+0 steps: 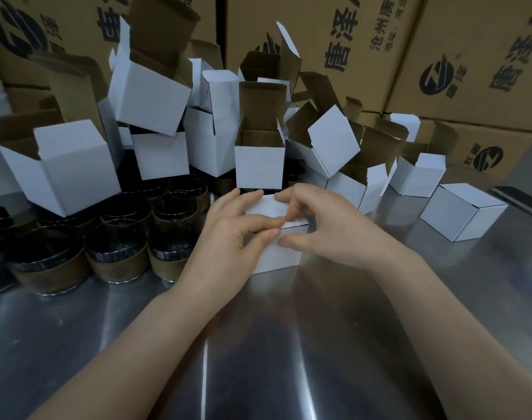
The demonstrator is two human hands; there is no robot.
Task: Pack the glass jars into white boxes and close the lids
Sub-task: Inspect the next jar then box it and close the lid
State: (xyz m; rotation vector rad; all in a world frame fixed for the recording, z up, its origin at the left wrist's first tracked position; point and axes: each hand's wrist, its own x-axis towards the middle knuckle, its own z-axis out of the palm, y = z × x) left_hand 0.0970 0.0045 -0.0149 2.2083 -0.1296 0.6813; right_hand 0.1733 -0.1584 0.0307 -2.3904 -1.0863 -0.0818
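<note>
Two hands are working one white box (281, 257).
The left hand (228, 228) is gripping its side, the right hand (322, 225) is pinching down the lid (263, 207), fingers curled tight.

Steel table (289, 344): white boxes (463, 212), glass jars (116, 256)

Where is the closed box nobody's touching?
Head view, right side: the closed box sits alone on the steel table, right of the right hand.
</note>
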